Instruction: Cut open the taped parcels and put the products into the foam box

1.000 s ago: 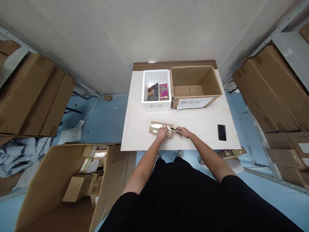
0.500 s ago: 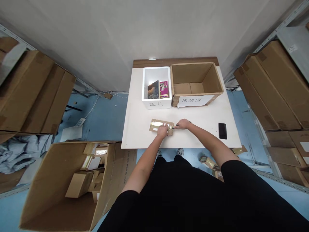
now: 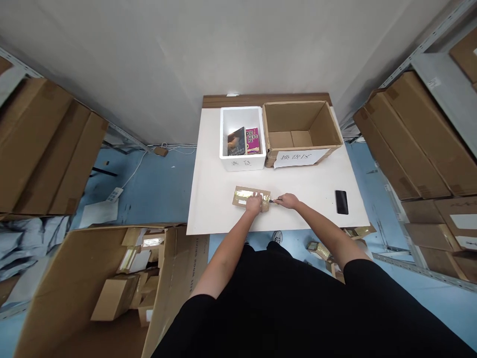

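Note:
A flat taped cardboard parcel (image 3: 246, 195) lies on the white table (image 3: 298, 181) near its front edge. My left hand (image 3: 254, 204) presses down on the parcel's right part, fingers curled over it. My right hand (image 3: 288, 201) is closed around a thin dark tool, probably a small knife or pen (image 3: 274, 201), whose tip points left and meets the parcel's right end.
Behind the parcel stand a white foam box (image 3: 242, 161) holding two books and an open cardboard box (image 3: 301, 124) with a paper label. A black phone (image 3: 341, 202) lies at the table's right. A big open carton (image 3: 89, 293) of parcels sits on the floor at left; shelves with cartons flank both sides.
My right hand swung up to the parcel's right end, then settled back level with it, still holding the tool. My left hand stayed on the parcel. The camera shifted slightly.

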### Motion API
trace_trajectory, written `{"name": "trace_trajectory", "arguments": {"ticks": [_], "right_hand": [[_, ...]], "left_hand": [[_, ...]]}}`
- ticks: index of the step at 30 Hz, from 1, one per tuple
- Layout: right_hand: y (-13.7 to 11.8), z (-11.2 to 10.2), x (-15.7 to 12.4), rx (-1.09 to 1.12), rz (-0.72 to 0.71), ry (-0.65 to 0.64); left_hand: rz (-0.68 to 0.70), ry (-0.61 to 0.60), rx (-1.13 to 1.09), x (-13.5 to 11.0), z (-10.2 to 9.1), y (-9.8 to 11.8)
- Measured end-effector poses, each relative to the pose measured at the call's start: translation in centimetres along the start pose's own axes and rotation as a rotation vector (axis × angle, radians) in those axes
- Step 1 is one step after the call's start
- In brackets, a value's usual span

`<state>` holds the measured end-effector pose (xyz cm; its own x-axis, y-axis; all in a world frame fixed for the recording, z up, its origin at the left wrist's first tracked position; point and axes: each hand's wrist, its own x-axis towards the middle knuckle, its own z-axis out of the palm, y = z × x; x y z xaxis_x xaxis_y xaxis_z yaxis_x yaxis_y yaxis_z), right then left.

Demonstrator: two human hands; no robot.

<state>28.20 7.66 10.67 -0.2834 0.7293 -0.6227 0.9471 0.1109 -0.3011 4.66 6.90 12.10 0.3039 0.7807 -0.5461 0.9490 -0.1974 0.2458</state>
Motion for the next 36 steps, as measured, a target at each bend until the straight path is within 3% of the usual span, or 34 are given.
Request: {"name": "trace_trajectory", "arguments": {"ticks": [4,11,18,24,28,34,36], "right_hand": [[-0.4,-0.6,0.3,-0.009,0.027,0.059],[-2.0,-2.3,2.4,-0.154,-0.115,0.007],[-1.6,-2.1,2.1,-0.156,-0.11,-0.002],[-0.8,0.0,0.9,0.002,-0.05,-0.024],[-0.3,2.2,-1.1,0.251,0.069,-0.063],[-1.8,5.6,-3.9,0.652,0.262,0.079],[-2.7,6.7,-4.3,0.696,0.277,0.125]], "left_hand": [[0.005,-0.006,0.005,0.2,-0.2,0.2],[-0.009,-0.005,-0.035,0.1,-0.3,0.1],[-0.02,-0.01,-0.044,0.2,-0.2,-0.3],[0.013,0.011,-0.019,-0.2,-0.3,-0.6],[0.097,0.03,0.008,-0.5,-0.1,-0.8],[0.062,0.195,-0.008,0.6,0.1,-1.6],[0.076,0.179,0.025,1.8,0.0,-2.2]]}}
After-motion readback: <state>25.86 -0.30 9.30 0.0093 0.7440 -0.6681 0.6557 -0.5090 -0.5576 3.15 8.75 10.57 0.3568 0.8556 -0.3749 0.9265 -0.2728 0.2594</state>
